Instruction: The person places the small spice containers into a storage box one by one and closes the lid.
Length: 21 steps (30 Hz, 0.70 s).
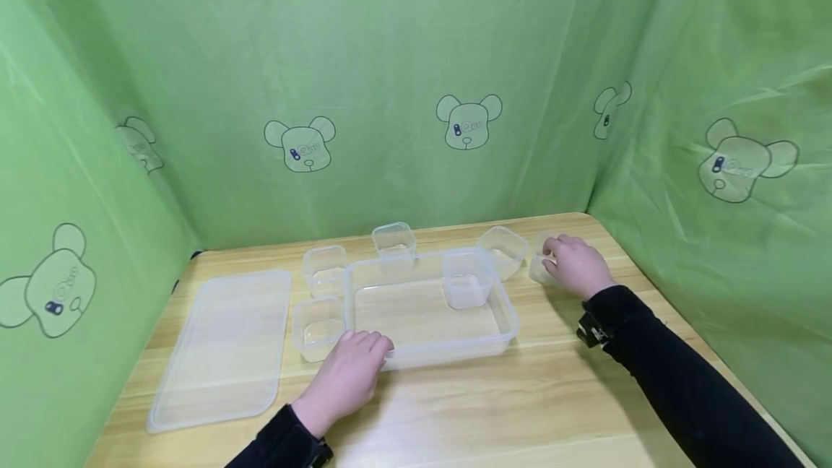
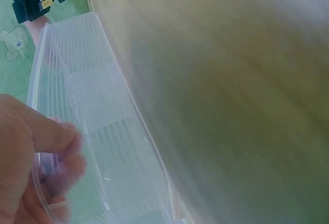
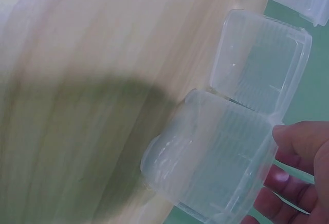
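Observation:
A large clear plastic container [image 1: 448, 354] stands on the table, and my left hand [image 1: 354, 367] grips its rim at the front left corner. In the left wrist view, the thumb and fingers pinch the container wall [image 2: 110, 95]. Off to the right, my right hand [image 1: 581, 266] holds a small clear plastic box [image 1: 539, 271] by its rim. The right wrist view shows that small box [image 3: 216, 152] with the thumb at its edge, beside another small box [image 3: 259, 62]. Inside the large container, a small box [image 1: 466, 284] occupies the right back corner.
To the left lies a flat clear lid [image 1: 224, 345]. Two small boxes, one farther back [image 1: 324, 260] and one nearer [image 1: 318, 327], stand between lid and container. Behind the container are a box [image 1: 393, 239] and, at its right corner, another box [image 1: 503, 243]. Green curtains [image 1: 390, 56] enclose the table.

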Motion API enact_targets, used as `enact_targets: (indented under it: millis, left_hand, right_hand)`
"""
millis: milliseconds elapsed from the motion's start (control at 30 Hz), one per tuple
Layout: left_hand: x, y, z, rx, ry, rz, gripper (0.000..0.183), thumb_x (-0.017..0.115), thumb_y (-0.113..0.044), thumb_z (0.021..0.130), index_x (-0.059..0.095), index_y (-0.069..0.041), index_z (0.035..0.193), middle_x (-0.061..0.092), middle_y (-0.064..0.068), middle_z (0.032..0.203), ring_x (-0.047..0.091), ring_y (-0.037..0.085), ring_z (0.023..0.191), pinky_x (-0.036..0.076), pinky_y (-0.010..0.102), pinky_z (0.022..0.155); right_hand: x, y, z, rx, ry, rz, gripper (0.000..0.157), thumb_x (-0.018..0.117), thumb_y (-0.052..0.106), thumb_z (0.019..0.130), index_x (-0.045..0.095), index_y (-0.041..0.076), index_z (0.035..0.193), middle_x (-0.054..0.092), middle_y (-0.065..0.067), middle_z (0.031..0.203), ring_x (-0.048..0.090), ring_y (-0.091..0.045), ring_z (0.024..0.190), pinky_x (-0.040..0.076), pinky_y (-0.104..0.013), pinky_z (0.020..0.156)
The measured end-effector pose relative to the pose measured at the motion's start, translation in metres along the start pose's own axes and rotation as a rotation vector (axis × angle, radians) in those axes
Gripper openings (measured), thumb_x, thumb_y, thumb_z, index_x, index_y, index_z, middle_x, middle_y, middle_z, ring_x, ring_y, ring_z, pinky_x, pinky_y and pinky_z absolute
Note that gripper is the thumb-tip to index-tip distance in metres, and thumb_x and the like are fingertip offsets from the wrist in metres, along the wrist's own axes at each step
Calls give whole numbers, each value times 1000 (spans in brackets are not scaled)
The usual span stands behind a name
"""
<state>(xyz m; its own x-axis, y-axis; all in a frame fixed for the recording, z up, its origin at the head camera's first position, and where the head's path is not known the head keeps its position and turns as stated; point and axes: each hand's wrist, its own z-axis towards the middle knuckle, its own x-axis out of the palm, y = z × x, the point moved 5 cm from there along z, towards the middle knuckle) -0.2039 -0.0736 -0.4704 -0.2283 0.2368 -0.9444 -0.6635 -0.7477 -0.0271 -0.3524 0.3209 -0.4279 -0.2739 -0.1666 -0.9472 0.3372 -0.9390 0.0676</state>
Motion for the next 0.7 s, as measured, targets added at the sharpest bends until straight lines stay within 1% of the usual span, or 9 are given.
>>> enact_targets:
  millis: [100, 233, 433, 533, 700]
  left_hand:
    - [0, 0, 0, 3, -5, 3, 12, 64, -15, 95, 62, -14, 107, 65, -4, 97, 61, 15, 88, 43, 27, 75]
    - [0, 0, 0, 5, -10, 3, 12, 64, -15, 95, 61, -14, 107, 64, -4, 96, 60, 14, 87, 42, 27, 74]
    - [1, 0, 1, 9, -15, 4, 10, 63, -16, 97, 61, -14, 107, 64, -5, 96, 60, 14, 86, 42, 26, 73]
    - [1, 0, 0, 13, -25, 8, 9, 62, -17, 97, 61, -14, 106, 64, -5, 95, 60, 13, 85, 41, 26, 72]
    - [1, 1, 0, 22, -44, 8, 11, 65, -16, 95, 62, -14, 105, 64, -5, 93, 59, 14, 84, 41, 26, 72]
  right_hand:
    - [2, 1, -1, -3, 3, 6, 18, 71, 11, 88, 67, 0, 101, 64, -15, 89, 60, -35, 83, 52, -51, 67]
    - [3, 3, -1, -15, -1, 8, 15, 71, 9, 87, 66, 0, 98, 63, -13, 85, 60, -33, 78, 51, -50, 63]
    - [3, 8, -4, -42, -18, -15, 11, 68, 0, 84, 66, 0, 94, 65, -13, 83, 62, -34, 76, 52, -50, 59]
    - [3, 9, -5, -45, -22, -15, 11, 67, -4, 83, 67, 0, 93, 65, -14, 82, 63, -34, 76, 52, -50, 59]
    - [1, 12, -6, -51, -18, -7, 12, 67, -5, 84, 68, 0, 94, 66, -14, 83, 64, -34, 76, 53, -50, 60]
